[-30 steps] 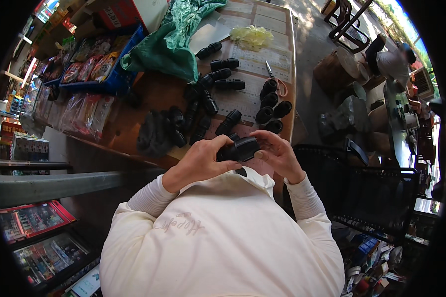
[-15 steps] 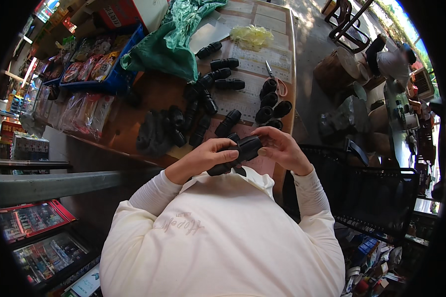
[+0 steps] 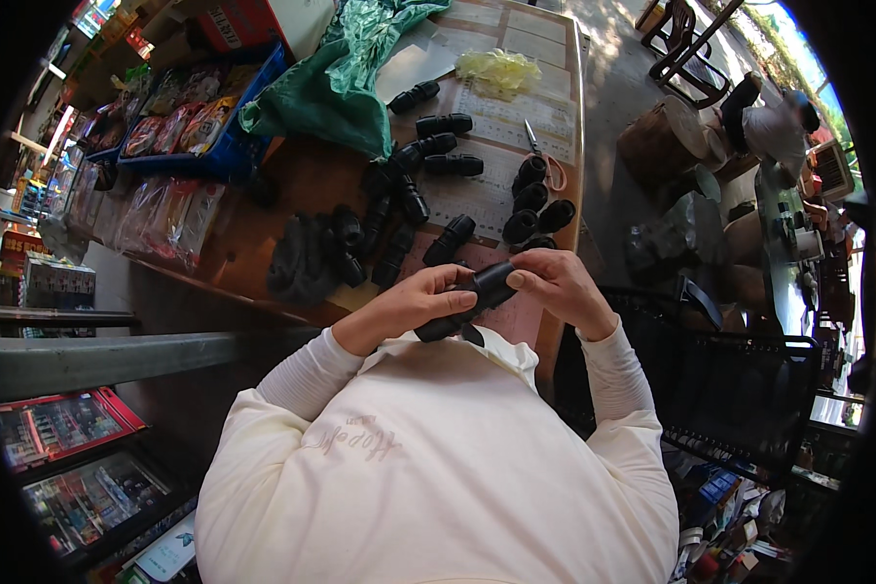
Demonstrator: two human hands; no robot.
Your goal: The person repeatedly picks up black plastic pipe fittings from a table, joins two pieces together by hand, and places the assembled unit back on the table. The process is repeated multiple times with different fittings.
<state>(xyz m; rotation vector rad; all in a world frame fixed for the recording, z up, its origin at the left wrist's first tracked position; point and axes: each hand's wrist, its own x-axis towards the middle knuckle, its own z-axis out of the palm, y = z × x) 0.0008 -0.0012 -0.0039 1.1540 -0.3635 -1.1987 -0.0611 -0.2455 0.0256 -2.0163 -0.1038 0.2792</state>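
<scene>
Head view: we see the left hand (image 3: 414, 304) curled around a smooth, tubular black fitting (image 3: 492, 282), its thumb lying along the side, and the right hand (image 3: 563, 288) pinching the upper end between thumb and fingers. The piece slants between both hands. Beyond them, ribbed black couplings (image 3: 453, 238) lie on the worktop (image 3: 248, 234); ahead and left, we find a soft grey glove (image 3: 297, 261) and crinkled green plastic (image 3: 331, 92); ahead, pink-handled scissors (image 3: 557, 175).
</scene>
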